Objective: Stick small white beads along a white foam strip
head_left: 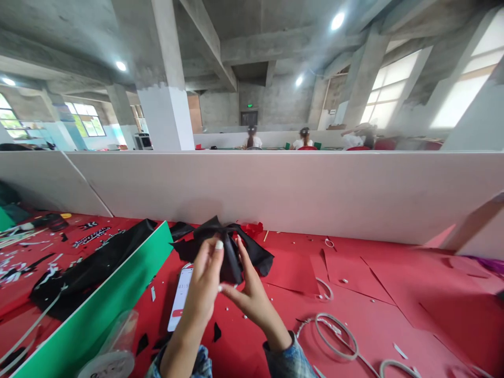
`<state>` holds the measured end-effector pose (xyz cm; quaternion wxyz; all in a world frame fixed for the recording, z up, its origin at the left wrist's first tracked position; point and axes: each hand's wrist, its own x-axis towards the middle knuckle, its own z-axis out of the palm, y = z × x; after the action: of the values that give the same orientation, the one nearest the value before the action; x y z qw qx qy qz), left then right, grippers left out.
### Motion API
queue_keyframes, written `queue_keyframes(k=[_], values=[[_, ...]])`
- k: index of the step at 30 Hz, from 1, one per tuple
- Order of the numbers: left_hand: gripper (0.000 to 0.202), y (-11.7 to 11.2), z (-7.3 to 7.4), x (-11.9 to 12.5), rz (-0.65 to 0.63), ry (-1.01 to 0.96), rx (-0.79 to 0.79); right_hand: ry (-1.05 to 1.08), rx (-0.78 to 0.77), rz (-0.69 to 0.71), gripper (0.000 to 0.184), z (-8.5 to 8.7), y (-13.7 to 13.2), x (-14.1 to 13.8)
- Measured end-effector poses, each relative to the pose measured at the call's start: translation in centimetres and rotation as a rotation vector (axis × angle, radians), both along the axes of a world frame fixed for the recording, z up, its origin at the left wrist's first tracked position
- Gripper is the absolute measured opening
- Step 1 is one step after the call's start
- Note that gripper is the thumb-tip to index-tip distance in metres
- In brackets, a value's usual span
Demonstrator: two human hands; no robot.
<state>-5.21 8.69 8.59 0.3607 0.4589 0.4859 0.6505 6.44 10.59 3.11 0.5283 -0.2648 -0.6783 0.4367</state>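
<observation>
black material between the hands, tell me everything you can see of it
The black material looks thin, pliable and slightly glossy, fabric or plastic film. It is crumpled and gathered at its middle, with pointed flaps spreading to both sides above the red tabletop, before the pale partition. Left hand and right hand are at its middle; the exact grip is hidden.

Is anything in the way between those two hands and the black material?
Nothing visible: the left hand and right hand are right up against the black material. The phone lies off to the left, not between them.
</observation>
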Motion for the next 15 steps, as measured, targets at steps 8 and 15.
queue_keyframes(k=[8, 15], values=[[0.042, 1.9, 0.0, -2.5, -0.034, 0.21, 0.066, 0.676, -0.535, 0.127, 0.04, 0.7, 1.4, 0.9], [0.099, 5.4, -3.6, -4.0, -0.426, -0.006, -0.257, 0.857, -0.736, 0.291, 0.032, 0.9, 2.0, 3.0]])
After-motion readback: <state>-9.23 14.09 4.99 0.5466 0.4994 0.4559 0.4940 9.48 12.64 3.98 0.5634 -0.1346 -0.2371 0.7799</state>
